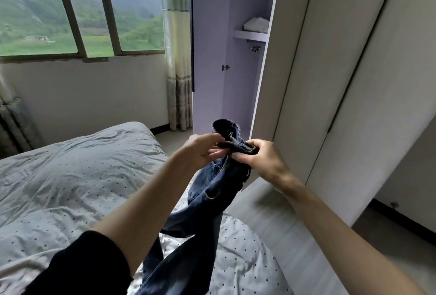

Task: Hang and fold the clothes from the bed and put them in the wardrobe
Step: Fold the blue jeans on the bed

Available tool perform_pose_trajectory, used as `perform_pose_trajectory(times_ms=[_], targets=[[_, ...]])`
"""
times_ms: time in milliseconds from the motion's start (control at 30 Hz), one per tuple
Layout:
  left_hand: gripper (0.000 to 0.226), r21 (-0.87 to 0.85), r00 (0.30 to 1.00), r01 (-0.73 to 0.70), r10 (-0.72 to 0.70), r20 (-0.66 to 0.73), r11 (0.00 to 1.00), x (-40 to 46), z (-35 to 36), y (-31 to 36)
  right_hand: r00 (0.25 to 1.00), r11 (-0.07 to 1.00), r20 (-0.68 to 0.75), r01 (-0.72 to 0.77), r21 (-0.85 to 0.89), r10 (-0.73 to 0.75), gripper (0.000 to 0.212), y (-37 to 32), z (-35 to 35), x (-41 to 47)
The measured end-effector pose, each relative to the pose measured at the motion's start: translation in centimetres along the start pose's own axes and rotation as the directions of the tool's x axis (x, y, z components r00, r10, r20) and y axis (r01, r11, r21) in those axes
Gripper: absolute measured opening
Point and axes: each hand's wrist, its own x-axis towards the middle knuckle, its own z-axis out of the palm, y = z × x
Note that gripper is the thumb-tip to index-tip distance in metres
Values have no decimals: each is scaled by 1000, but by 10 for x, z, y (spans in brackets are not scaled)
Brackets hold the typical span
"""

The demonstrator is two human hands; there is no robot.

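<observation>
A pair of dark blue jeans [207,191] hangs in the air over the right side of the bed [70,172]. My left hand [203,151] pinches the bunched waistband from the left. My right hand [262,158] grips the same waistband from the right, close beside the left. The legs trail down onto the dotted white sheet between my forearms. Ahead stands the wardrobe [240,77] with one door open, showing a lilac interior, a shelf [251,34] and a hanging rail [254,48] under it.
A folded white garment [256,24] lies on the wardrobe shelf. Closed wardrobe doors [354,82] fill the right side. A curtain [177,59] hangs left of the wardrobe, beside a barred window [82,11]. A narrow floor strip [283,235] runs between bed and wardrobe.
</observation>
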Motion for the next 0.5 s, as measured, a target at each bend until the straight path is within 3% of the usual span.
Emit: perform_pose_trajectory(times_ms=[100, 167, 267, 333, 367, 400, 500], targets=[[12, 109, 989, -28, 12, 148, 994, -2, 17, 13, 998, 999, -50, 38, -39, -39, 23, -1, -33, 9], [29, 378, 971, -165, 83, 224, 911, 0, 28, 30, 996, 994, -56, 68, -81, -73, 26, -9, -72, 21], [62, 746, 915, -390, 321, 246, 539, 9, 48, 58, 992, 990, -56, 106, -95, -111, 29, -31, -135, 33], [90, 821, 819, -512, 432, 378, 252, 15, 79, 77, 987, 982, -51, 148, -115, -154, 30, -50, -178, 36], [99, 790, 766, -588, 434, 474, 174, 19, 101, 87, 981, 974, -60, 175, -144, -185, 33, -60, -199, 37], [104, 735, 724, -656, 419, 548, 172, 21, 120, 92, 974, 962, -63, 202, -184, -216, 36, -69, -215, 36], [100, 522, 683, -730, 496, 536, 441, 27, 172, 111, 960, 941, -106, 226, -254, -259, 37, -89, -252, 33]])
